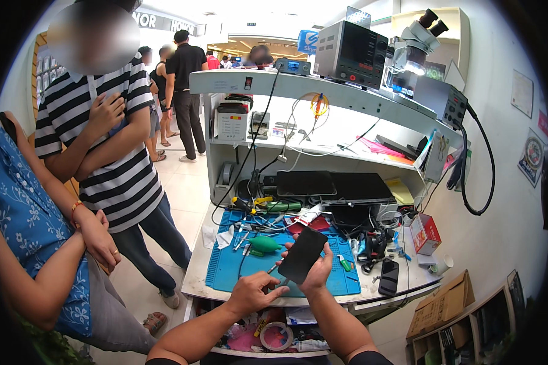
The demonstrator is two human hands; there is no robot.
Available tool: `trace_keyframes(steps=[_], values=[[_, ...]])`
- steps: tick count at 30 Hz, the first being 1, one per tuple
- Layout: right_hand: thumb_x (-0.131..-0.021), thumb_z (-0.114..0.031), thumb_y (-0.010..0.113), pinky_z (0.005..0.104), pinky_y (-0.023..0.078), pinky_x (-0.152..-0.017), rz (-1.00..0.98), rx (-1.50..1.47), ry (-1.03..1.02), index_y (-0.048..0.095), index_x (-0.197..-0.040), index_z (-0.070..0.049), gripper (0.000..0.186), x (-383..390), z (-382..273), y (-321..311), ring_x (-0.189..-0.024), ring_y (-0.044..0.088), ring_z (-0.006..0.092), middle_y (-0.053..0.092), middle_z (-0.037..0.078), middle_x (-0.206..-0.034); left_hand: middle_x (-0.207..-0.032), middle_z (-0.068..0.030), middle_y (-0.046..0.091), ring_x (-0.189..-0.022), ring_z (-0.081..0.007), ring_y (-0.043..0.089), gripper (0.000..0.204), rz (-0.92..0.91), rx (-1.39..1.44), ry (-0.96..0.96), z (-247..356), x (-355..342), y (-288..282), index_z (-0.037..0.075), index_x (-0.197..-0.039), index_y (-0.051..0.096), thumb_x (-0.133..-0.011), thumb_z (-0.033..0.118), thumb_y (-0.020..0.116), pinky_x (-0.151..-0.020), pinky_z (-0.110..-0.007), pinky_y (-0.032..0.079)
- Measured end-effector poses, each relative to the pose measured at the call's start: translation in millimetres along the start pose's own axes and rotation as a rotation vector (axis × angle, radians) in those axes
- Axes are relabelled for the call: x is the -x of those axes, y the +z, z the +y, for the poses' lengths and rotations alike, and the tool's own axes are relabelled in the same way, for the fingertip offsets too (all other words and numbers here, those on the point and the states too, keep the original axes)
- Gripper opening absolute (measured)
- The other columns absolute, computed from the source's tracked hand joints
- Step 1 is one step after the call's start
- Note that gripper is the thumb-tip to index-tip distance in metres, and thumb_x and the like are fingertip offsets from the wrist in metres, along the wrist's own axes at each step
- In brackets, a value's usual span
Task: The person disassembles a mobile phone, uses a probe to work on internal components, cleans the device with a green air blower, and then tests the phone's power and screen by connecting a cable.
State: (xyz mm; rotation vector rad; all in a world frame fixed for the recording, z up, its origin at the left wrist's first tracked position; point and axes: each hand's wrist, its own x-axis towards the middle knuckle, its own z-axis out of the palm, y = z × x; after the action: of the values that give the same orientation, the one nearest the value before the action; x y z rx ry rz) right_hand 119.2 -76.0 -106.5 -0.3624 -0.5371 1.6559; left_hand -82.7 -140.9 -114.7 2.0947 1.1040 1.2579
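My right hand (315, 274) grips a dark smartphone (303, 252), screen side up, over a blue repair mat (228, 271). My left hand (266, 288) is just below and left of the phone, fingers loosely curled with thumb apart; a thin tool or cable (274, 269) lies near its fingertips, and I cannot tell whether they touch it. A green air blower (263, 245) and small tools are behind on the mat. A second phone (388, 277) rests right of the mat.
A cluttered white bench (198, 267) has an open drawer (310, 347), red-white box (425, 234), cup (444, 263), shelves with a microscope (417, 42) and instruments. Two people (97, 146) (36, 225) stand close on the left; others are farther back. A cardboard box (438, 304) sits lower right.
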Motion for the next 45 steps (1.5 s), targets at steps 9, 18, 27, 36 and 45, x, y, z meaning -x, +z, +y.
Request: trace_keyframes(steps=[9,18,27,36,45], values=[[-0.106,-0.063,0.033,0.0645,0.061,-0.100,-0.043,-0.021,0.005,0.055,-0.156,-0.005,0.079,-8,-4,-19,-0.115,0.073,0.0394,0.069,0.023,-0.144,-0.091,-0.0117,0.078,-0.070,-0.0232,0.075,0.036,-0.020,-0.017,0.018,0,-2,3,0.004,-0.101,0.082,-0.094,0.038,0.093,-0.065,-0.036,0.060],[-0.106,-0.055,0.036,0.0580,0.065,-0.098,-0.228,-0.060,-0.029,0.049,-0.163,0.001,0.080,-6,5,-18,-0.117,0.075,0.0386,0.069,0.026,-0.146,-0.094,-0.0092,0.075,-0.066,-0.0161,0.067,0.030,-0.065,0.041,0.001,7,-1,9,0.001,-0.113,0.079,-0.092,0.016,0.094,-0.062,-0.032,0.054],[-0.108,-0.056,0.036,0.0591,0.065,-0.098,-0.286,-0.022,-0.055,0.049,-0.161,0.001,0.079,-6,4,-18,-0.118,0.074,0.0382,0.068,0.028,-0.146,-0.091,-0.0086,0.076,-0.066,-0.0198,0.073,0.030,-0.082,0.003,0.012,5,-4,11,0.002,-0.111,0.079,-0.091,0.020,0.093,-0.061,-0.033,0.057],[-0.109,-0.064,0.038,0.0602,0.062,-0.102,-0.253,-0.015,-0.032,0.043,-0.168,-0.001,0.087,-10,6,-26,-0.119,0.073,0.0384,0.068,0.026,-0.145,-0.092,-0.0118,0.076,-0.067,-0.0225,0.075,0.029,-0.071,0.018,0.034,7,-5,8,0.001,-0.108,0.078,-0.091,0.020,0.094,-0.062,-0.035,0.059],[-0.098,-0.099,0.034,0.0569,0.065,-0.095,-0.123,0.042,-0.125,0.049,-0.164,-0.006,0.115,0,11,-6,-0.112,0.076,0.0345,0.072,0.021,-0.136,-0.088,-0.0111,0.076,-0.066,-0.0213,0.071,0.025,0.004,-0.003,0.030,4,-3,9,0.002,-0.103,0.081,-0.094,0.023,0.093,-0.062,-0.034,0.056]])
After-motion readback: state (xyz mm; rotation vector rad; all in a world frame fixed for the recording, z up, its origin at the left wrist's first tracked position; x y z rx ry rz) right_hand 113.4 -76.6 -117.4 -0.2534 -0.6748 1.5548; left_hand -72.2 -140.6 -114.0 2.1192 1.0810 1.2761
